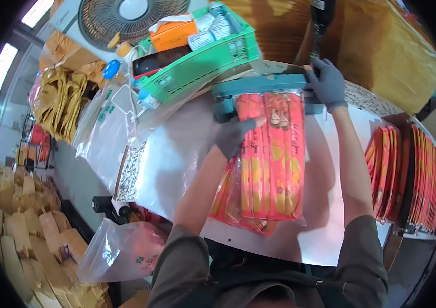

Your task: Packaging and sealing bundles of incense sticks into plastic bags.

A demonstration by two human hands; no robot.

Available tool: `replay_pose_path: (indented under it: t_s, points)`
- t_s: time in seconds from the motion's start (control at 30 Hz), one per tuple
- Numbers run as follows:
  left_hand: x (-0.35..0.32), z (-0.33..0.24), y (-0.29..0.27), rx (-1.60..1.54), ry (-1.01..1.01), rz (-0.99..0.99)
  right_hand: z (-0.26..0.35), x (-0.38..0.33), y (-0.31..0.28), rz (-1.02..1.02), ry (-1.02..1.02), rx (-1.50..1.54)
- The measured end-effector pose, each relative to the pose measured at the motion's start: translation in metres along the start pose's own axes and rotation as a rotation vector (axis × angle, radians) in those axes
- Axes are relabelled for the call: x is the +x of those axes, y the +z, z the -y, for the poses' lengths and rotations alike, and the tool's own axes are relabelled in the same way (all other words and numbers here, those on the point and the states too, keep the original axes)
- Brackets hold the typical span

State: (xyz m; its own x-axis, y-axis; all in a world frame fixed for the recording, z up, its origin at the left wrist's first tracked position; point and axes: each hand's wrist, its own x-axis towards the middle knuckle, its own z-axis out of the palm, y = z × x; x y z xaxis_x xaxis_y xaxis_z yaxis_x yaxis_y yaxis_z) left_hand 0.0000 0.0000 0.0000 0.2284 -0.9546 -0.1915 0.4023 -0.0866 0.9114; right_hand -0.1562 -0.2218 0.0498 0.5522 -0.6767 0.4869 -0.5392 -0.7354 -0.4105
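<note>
A clear plastic bag of red-and-yellow printed packets [272,164] lies on the white table, its far end at a teal bar-shaped sealing machine [259,84]. My left hand [232,136], in a grey glove with a bare thumb tip, grips the bag's left side near that end, thumb laid over the top. My gloved right hand [328,84] is closed over the right end of the machine's arm; its fingers partly hide that end. Beneath the filled bag, more red packets in plastic [228,197] stick out at the lower left.
A green crate [202,69] with an orange box and bottles stands beyond the machine, near a fan [130,15]. Stacked red packets [426,179] stand at the right. Clear plastic bags [105,128] lie at the left; brown cardboard pieces [33,241] fill the lower left.
</note>
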Motion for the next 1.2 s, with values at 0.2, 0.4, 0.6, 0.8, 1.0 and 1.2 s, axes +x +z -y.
replay_pose_path:
  t_s: [0.2, 0.4, 0.6, 0.8, 1.0, 1.2]
  points:
    - [-0.002, -0.001, 0.014, 0.028, 0.013, -0.084, 0.003, 0.007, -0.003, 0.009, 0.008, -0.085]
    - [0.001, 0.011, -0.015, 0.605, -0.1, -0.222, 0.006, -0.037, -0.008, 0.048, -0.082, 0.074]
    - [-0.088, 0.025, -0.006, 0.99, 0.377, -0.45, 0.067, -0.193, 0.004, 0.468, 0.189, 0.768]
    - [-0.184, 0.005, 0.022, 0.103, 0.298, -0.141, 0.105, -0.276, 0.003, 0.444, 0.442, 1.476]
    - [-0.291, 0.026, -0.015, 0.008, 0.183, -0.406, 0.185, -0.322, 0.013, 0.956, 0.535, 1.895]
    - [-0.5, -0.057, -0.101, 0.796, 0.431, -1.267, 0.309, -0.261, 0.043, 1.494, 0.616, 2.2]
